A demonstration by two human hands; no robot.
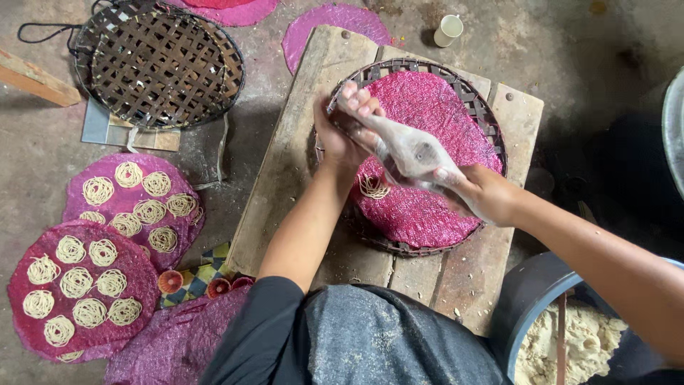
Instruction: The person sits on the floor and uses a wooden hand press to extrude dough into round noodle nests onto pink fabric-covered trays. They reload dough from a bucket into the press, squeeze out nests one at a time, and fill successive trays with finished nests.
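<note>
While the left hand point(340, 135) clamps the far end of the cloth piping bag point(407, 150), the right hand point(483, 194) squeezes its near-right end, slanting it over the noodle coil point(372, 187) on the pink mat point(434, 107).

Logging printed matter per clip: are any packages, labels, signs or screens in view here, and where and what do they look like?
None: no package, label, sign or screen shows.
Nearest to it: a plain white cup on the floor at the top, no print visible.
Both hands, left and right, grip an unmarked whitish cloth bag over the pink mat.
</note>
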